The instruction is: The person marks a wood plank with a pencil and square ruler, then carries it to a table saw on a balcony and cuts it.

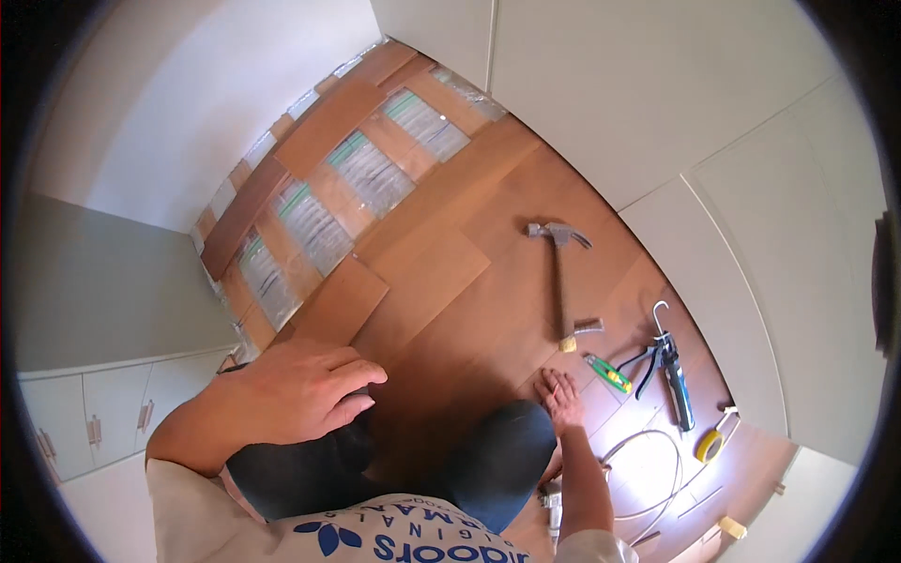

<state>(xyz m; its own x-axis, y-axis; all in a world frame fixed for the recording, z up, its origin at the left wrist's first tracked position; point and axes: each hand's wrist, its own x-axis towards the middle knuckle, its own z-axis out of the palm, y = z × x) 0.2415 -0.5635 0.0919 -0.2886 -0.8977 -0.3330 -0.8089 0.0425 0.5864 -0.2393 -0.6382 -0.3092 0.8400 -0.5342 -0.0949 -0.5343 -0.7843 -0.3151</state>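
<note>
two bare hands over a part-laid wood flr; person crouched, knees bent, white printed shirt [413, 530], dk trousers [502, 460]

l hand [305, 389]: above l knee, palm down, fingers bent, thumb apart from them, nothing seen in its grasp; can't tell if it rests on the leg. short reddish plank [349, 298] just beyond it

r hand [560, 402]: beside r knee, on the laid planks [488, 319], fingers extended, no obj gripped

laid planks run diag. thru middle, under r hand & tools. far l end: pale wood strips [343, 199] alternating w/ clear-wrapped sections [374, 176], green along their upper edges. loose reddish plank [330, 129] lies across these, a 2nd one [246, 220] near the wall side

tools, r side: claw hammer [561, 272] flat, head away from person, handle end near r hand; green/yellow knife [610, 373] just beside that hand; caulking gun [672, 380] right of knife; yellow round item [710, 446] below gun, poss. tape; thin looped hose [678, 469] nearby

white cupboards [113, 413] far l; pale panels [657, 103] along r
</note>
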